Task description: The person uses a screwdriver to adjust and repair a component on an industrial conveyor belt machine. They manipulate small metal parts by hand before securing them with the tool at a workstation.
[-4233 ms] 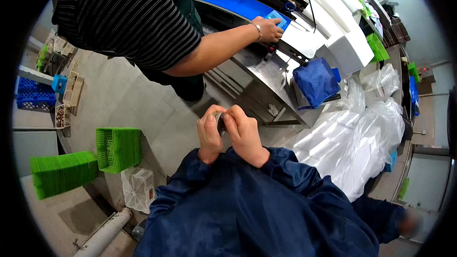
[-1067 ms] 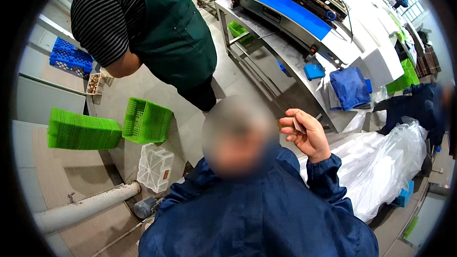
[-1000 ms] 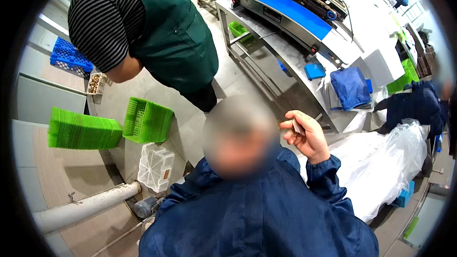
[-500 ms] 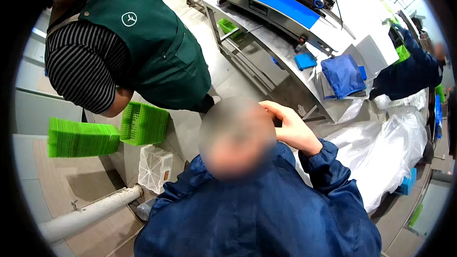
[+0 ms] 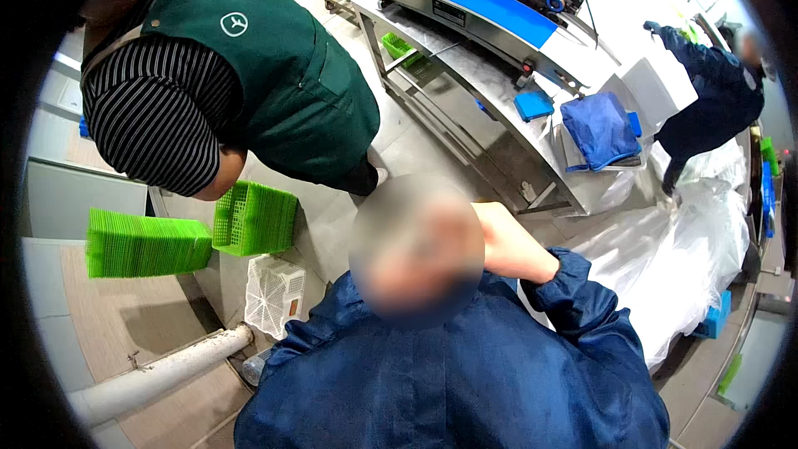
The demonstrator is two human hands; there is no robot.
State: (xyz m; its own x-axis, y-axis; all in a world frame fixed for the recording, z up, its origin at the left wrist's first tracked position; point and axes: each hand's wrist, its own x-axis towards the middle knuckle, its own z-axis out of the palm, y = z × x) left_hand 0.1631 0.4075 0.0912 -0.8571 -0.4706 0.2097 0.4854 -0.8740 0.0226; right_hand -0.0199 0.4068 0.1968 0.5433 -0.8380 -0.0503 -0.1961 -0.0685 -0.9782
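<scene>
My right hand [image 5: 514, 243] is raised in front of my chest, its wrist coming out of a dark blue sleeve [image 5: 573, 295]. Its back and wrist show, while its fingers run into a round blurred patch [image 5: 416, 254]. The same patch covers the end of my left arm, where only the left sleeve [image 5: 324, 308] can be made out. Skin tones show through the blur, but neither the fingers nor anything they may hold can be told.
A person in a green apron [image 5: 283, 75] stands at the left, near stacked green baskets [image 5: 150, 243] and a white basket [image 5: 274, 295]. Ahead is a blue-belted conveyor [image 5: 457, 0]; blue cloth [image 5: 598, 129] lies on the table. Clear plastic sheeting [image 5: 665, 258] and another person [image 5: 706, 96] are at right.
My right hand has moved slightly, and its fingers and thumb, partly visible before, are now under the blur. The aproned person shifted slightly right; the person at right turned and reached toward the table.
</scene>
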